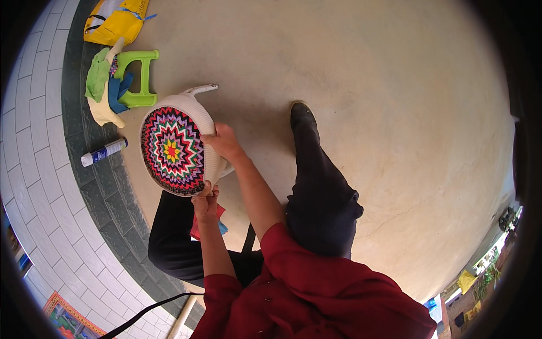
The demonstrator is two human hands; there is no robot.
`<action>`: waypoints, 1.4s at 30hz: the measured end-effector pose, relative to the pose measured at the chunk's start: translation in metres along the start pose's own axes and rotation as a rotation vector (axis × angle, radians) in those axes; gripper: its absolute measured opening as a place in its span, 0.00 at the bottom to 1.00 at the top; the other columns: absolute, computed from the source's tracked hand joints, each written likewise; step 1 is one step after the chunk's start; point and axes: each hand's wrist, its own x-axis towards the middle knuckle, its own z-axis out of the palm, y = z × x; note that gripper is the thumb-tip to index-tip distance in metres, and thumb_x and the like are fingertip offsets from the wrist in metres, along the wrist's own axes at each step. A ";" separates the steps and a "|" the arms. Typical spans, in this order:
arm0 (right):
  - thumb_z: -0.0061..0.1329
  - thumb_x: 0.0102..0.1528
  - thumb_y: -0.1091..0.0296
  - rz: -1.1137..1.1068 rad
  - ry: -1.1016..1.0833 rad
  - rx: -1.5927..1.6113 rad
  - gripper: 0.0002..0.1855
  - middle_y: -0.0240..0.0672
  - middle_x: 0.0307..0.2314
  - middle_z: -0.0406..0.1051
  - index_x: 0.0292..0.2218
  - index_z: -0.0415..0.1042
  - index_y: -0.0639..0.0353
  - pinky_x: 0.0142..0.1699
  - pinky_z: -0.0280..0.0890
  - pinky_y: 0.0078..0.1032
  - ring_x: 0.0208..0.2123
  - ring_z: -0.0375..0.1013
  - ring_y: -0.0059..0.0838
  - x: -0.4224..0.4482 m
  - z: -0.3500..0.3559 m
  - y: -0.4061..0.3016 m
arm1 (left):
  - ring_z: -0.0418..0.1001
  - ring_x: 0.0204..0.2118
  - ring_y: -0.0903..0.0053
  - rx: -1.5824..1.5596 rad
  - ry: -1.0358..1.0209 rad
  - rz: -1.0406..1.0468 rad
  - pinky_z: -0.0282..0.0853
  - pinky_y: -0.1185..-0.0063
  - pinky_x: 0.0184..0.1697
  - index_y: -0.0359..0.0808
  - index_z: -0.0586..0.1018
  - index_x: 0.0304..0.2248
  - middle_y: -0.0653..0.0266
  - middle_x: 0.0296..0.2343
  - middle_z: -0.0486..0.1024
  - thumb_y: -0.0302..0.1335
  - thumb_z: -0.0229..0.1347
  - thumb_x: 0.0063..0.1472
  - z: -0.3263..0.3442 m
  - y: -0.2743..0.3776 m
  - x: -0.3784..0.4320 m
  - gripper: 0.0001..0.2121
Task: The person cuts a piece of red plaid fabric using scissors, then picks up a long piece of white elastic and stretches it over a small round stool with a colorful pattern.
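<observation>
A round stool seat (pixel 171 150) is tilted on its side before me, its top facing left. Pointed rings of coloured fabric surround a yellow and red star at its middle. Cream ribbed knit fabric (pixel 199 112) wraps the rim, and a pale leg (pixel 204 88) sticks out behind. My right hand (pixel 224 142) grips the ribbed side, thumb over the edge of the patterned top. Lower down, my left hand (pixel 206 199) pinches the rim where the dark border meets the knit; what its fingertips hold is too small to tell. Red and blue cloth (pixel 221 220) shows beside my left wrist.
A lime-green plastic stool (pixel 146 78) with cloth pieces (pixel 99 80) lies by the dark tiled wall base (pixel 101 182). Near it are a spray can (pixel 104 152) and a yellow bag (pixel 120 23). A black cord (pixel 148 311) runs at lower left. My legs (pixel 317 190) flank the work.
</observation>
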 end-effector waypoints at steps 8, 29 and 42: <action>0.60 0.45 0.64 -0.001 -0.004 0.166 0.22 0.48 0.31 0.76 0.38 0.72 0.69 0.42 0.68 0.33 0.34 0.77 0.39 0.004 0.004 0.009 | 0.73 0.28 0.75 -0.010 -0.012 0.005 0.68 0.77 0.33 0.37 0.76 0.39 0.66 0.30 0.77 0.23 0.66 0.52 0.002 0.000 -0.002 0.15; 0.57 0.51 0.45 0.175 -0.148 0.341 0.38 0.43 0.42 0.72 0.51 0.65 0.69 0.53 0.61 0.30 0.46 0.70 0.33 -0.017 -0.010 0.010 | 0.73 0.25 0.82 -0.276 -0.086 -0.249 0.67 0.82 0.30 0.36 0.78 0.35 0.68 0.25 0.76 0.24 0.60 0.59 0.019 -0.008 -0.013 0.05; 0.60 0.50 0.66 0.087 -0.004 0.627 0.27 0.37 0.39 0.75 0.49 0.69 0.65 0.48 0.65 0.27 0.41 0.73 0.28 -0.011 -0.032 0.015 | 0.73 0.22 0.81 -0.013 -0.045 0.121 0.67 0.83 0.29 0.34 0.80 0.24 0.66 0.22 0.77 0.21 0.62 0.56 0.045 0.014 -0.037 0.04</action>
